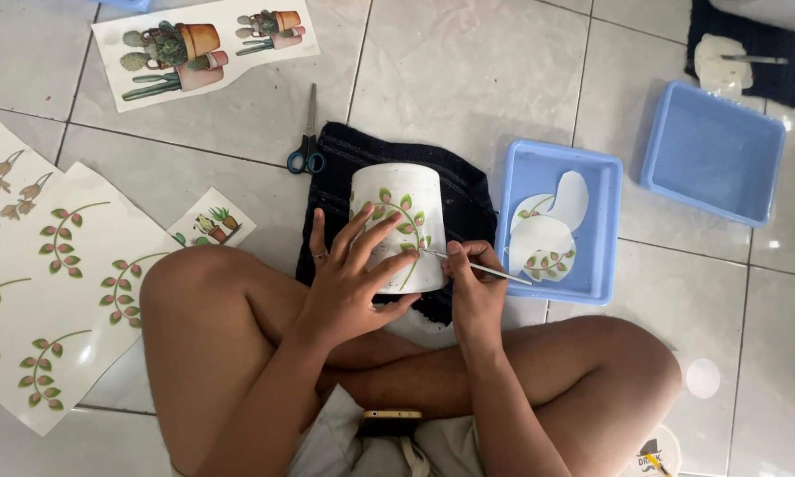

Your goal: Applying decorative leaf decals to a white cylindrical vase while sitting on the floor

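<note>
On the tiled floor, a white pot (pixel 399 221) is steadied on a dark cloth (pixel 468 190) by the spread left hand (pixel 349 278). A thin tool (pixel 477 265) is pinched by the right hand (pixel 472 283) against the leaf decal (pixel 403 216); too much pressure could tear or wrinkle it.

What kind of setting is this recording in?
Probably a home floor used as a craft spot: the person sits cross-legged on pale floor tiles, with decal sheets, scissors and blue trays spread around a white pot.

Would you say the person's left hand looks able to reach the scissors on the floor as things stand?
Probably yes: the left hand rests on the white pot, and the scissors lie just beyond on bare tile with nothing between, though it would have to let go of the pot.
</note>
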